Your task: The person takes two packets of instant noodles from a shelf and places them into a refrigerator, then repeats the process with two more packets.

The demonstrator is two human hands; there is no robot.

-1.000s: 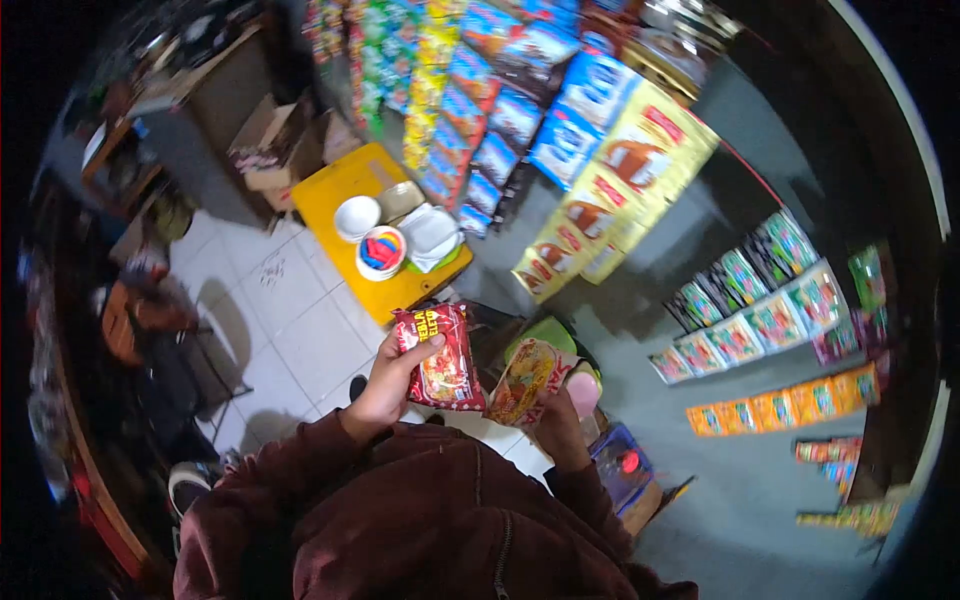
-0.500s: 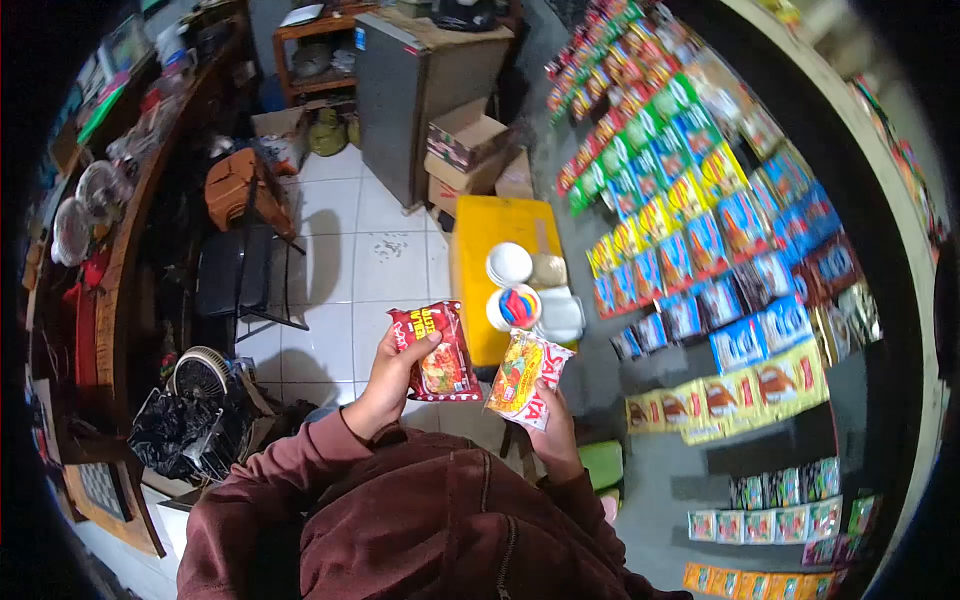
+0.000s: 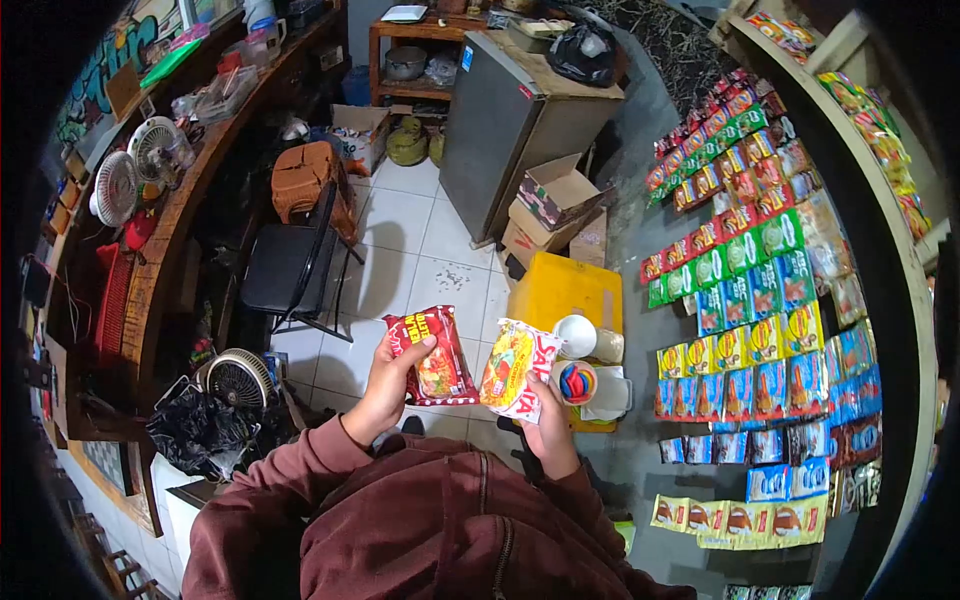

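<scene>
In my left hand (image 3: 388,388) is a red noodle packet (image 3: 440,362) with yellow lettering, my thumb pressed on its front. My right hand (image 3: 548,428) grips a white and yellow noodle packet (image 3: 515,372) by its lower right edge; part of the brand name shows in red letters. Both packets are held up in front of my maroon jacket (image 3: 430,510), fronts facing me, their near edges almost touching. Below and beyond the right packet, a yellow box (image 3: 565,290) carries a white bowl (image 3: 575,336) and a cup of colourful items (image 3: 577,381).
Strips of sachets (image 3: 735,345) hang along the wall on the right. A grey fridge (image 3: 500,130) and cardboard boxes (image 3: 550,215) stand ahead. To the left are a black folding chair (image 3: 285,270), a fan (image 3: 238,378), a black plastic bag (image 3: 205,430) and a cluttered wooden counter (image 3: 165,250).
My view has turned right-to-left, so the room's contents sit further right in the picture. The right packet has come up and closer to the left one; both stay gripped.
</scene>
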